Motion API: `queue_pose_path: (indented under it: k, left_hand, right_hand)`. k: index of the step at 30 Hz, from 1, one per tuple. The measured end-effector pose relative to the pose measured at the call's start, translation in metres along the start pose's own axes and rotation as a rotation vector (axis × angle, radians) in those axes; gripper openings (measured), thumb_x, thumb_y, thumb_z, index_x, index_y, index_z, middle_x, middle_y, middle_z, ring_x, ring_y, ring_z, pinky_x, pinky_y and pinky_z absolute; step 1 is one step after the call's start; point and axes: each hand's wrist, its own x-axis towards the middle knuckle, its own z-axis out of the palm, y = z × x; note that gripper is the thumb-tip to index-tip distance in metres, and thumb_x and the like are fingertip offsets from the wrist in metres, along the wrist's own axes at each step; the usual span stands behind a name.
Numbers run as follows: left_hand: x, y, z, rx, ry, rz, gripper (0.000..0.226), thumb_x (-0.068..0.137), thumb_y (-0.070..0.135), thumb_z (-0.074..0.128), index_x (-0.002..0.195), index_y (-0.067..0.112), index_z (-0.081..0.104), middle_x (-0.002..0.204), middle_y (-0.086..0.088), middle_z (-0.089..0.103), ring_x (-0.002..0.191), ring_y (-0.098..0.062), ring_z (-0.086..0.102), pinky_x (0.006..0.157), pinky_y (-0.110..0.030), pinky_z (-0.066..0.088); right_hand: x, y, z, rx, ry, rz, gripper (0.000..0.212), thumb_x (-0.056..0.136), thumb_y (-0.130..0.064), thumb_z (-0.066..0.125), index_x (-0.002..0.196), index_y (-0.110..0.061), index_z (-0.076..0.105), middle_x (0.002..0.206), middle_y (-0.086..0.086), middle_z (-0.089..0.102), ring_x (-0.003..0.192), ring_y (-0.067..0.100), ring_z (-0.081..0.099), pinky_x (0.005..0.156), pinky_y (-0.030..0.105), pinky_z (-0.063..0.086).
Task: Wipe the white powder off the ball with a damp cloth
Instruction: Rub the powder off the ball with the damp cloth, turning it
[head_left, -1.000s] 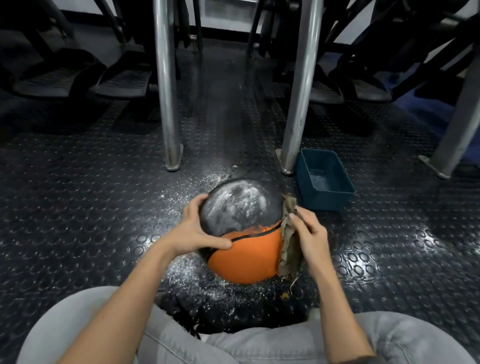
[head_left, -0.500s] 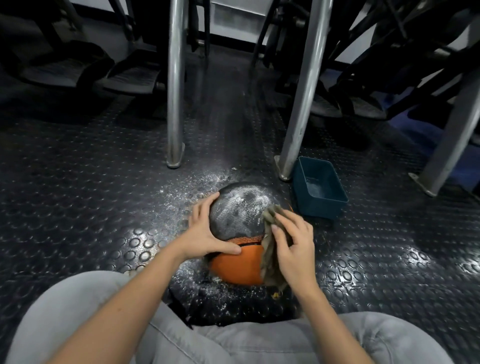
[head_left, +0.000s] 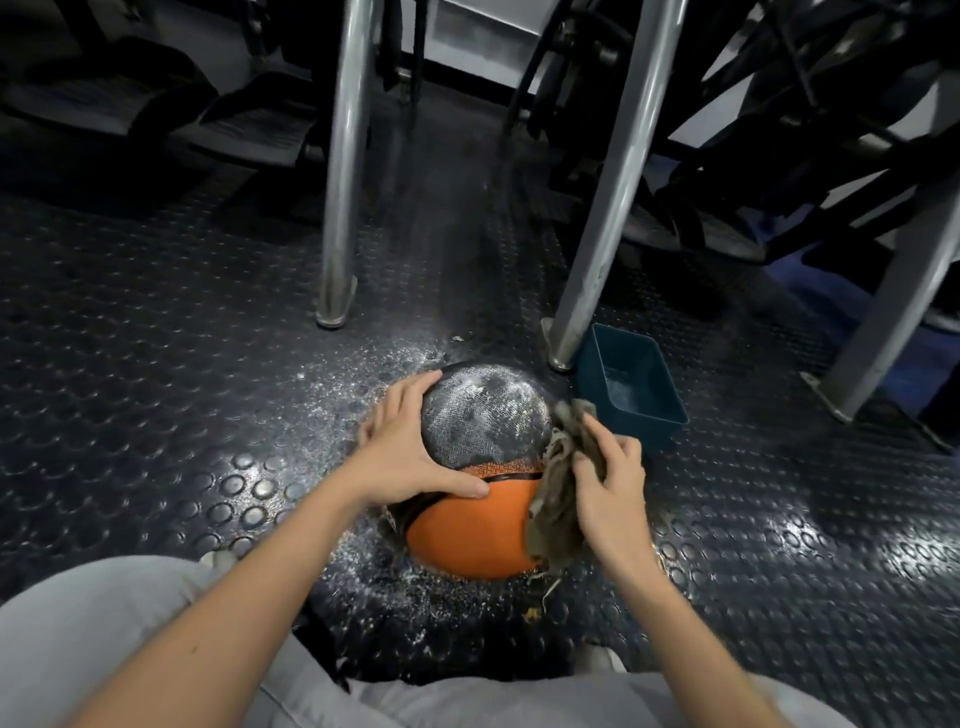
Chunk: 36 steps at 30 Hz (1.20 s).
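A black and orange ball (head_left: 478, 519) rests on the studded floor in front of my knees. Its black upper half is dusted with white powder. My left hand (head_left: 410, 452) grips the ball's left side, thumb laid across the seam. My right hand (head_left: 610, 488) presses a frayed brown cloth (head_left: 558, 499) against the ball's right side, fingers curled over it. The cloth hangs down over the orange half.
A teal plastic tub (head_left: 631, 389) stands just right of the ball. Two chrome legs (head_left: 340, 208) (head_left: 602, 234) rise beyond it, another at the far right. White powder is scattered on the dark rubber floor (head_left: 156, 415). Dark gym equipment fills the background.
My right hand with the cloth swept in over the ball's top right, then back out to its right side. The left hand kept its grip on the ball.
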Motion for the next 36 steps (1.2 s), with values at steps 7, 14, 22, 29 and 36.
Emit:
queue_pose_path:
  k: [7, 14, 22, 29, 36]
  left_hand:
    - [0.012, 0.001, -0.002, -0.099, -0.028, 0.001, 0.138, 0.027, 0.075, 0.069, 0.146, 0.039, 0.006, 0.141, 0.021, 0.006, 0.139, -0.017, 0.010, 0.116, -0.051, 0.018]
    - [0.009, 0.010, 0.004, -0.178, 0.045, -0.025, 0.127, 0.042, 0.059, 0.075, 0.147, 0.034, 0.010, 0.144, 0.015, 0.008, 0.139, -0.015, 0.008, 0.116, -0.048, 0.016]
    - [0.009, 0.007, -0.001, -0.187, 0.013, -0.036, 0.137, 0.030, 0.066, 0.076, 0.146, 0.038, 0.010, 0.135, 0.019, 0.010, 0.139, -0.016, 0.010, 0.117, -0.048, 0.017]
    - [0.010, 0.004, 0.009, -0.138, 0.089, 0.005, 0.136, 0.027, 0.077, 0.067, 0.145, 0.040, 0.011, 0.132, 0.024, 0.011, 0.135, -0.009, 0.011, 0.116, -0.046, 0.018]
    - [0.008, 0.006, 0.009, -0.219, 0.124, -0.011, 0.134, 0.027, 0.073, 0.069, 0.145, 0.039, 0.015, 0.141, 0.015, 0.013, 0.137, -0.011, 0.012, 0.114, -0.041, 0.019]
  right_hand:
    - [0.011, 0.013, -0.004, -0.091, 0.089, -0.247, 0.035, 0.090, -0.004, 0.056, 0.117, -0.025, 0.061, 0.104, -0.012, 0.052, 0.104, 0.009, 0.047, 0.092, 0.008, 0.032]
    - [0.006, 0.011, 0.012, -0.083, 0.151, -0.079, 0.035, 0.096, -0.009, 0.047, 0.129, -0.017, 0.054, 0.112, -0.003, 0.046, 0.108, 0.015, 0.039, 0.093, 0.018, 0.026]
    - [0.021, 0.024, 0.003, -0.221, 0.122, -0.352, 0.034, 0.092, -0.003, 0.048, 0.118, -0.019, 0.063, 0.107, -0.007, 0.051, 0.098, 0.010, 0.037, 0.088, 0.010, 0.029]
    - [0.011, 0.020, 0.009, -0.171, 0.189, -0.172, 0.032, 0.096, -0.006, 0.044, 0.122, -0.016, 0.060, 0.106, -0.010, 0.048, 0.100, 0.012, 0.037, 0.081, 0.014, 0.027]
    - [-0.003, 0.010, 0.016, -0.309, 0.146, -0.527, 0.035, 0.089, -0.020, 0.039, 0.111, -0.020, 0.066, 0.109, -0.008, 0.049, 0.092, 0.013, 0.037, 0.083, 0.019, 0.035]
